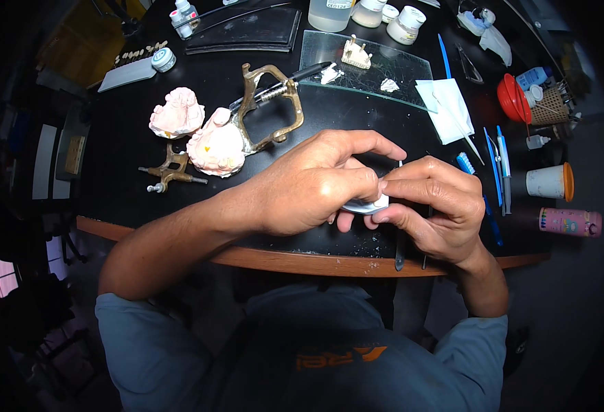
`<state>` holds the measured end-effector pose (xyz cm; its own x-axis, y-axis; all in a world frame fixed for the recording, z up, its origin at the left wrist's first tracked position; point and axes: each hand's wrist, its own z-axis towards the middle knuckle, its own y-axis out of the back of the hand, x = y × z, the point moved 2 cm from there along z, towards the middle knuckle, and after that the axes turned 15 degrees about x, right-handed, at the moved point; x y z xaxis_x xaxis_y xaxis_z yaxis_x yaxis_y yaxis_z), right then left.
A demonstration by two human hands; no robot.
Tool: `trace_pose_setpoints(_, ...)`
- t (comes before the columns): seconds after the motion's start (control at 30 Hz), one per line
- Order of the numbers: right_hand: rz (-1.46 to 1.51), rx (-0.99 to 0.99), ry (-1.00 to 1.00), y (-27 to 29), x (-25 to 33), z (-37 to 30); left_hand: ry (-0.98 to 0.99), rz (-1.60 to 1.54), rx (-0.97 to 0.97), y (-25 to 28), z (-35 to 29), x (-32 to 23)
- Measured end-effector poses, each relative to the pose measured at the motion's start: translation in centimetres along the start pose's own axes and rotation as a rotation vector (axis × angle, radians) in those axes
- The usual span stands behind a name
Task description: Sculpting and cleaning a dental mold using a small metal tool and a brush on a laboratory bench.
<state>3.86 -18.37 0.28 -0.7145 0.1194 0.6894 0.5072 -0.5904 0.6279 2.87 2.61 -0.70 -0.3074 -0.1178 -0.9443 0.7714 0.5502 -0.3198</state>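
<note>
- Left hand arched over the white piece — gripping it, index finger lifted beyond.
- Right hand pinched its right end, thumb nearside.

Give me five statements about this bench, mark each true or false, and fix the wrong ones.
1. The left hand and right hand both touch a small white object. True.
2. The pink bottle is to the left of the hands. False: the pink bottle is to their right.
3. A cream model sits on the glass plate. True.
4. The white cup has a green rim. False: the white cup has an orange one.
5. A red bowl is to the right of the glass plate. True.
</note>
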Motion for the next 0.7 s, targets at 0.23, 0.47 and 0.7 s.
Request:
trace_pose_setpoints(0.23,-0.015,0.007,0.007,0.05,0.01,-0.01,0.022,-0.042,-0.011,0.18,0.08,0.16)
trace_pose_setpoints(0.47,-0.018,0.005,0.009,0.08,-0.03,0.06,0.009,0.012,0.013,0.05,0.02,0.02)
trace_pose_setpoints(0.7,-0.009,0.007,0.005,0.03,-0.03,0.03,0.048,0.056,0.002,-0.06,0.05,-0.06)
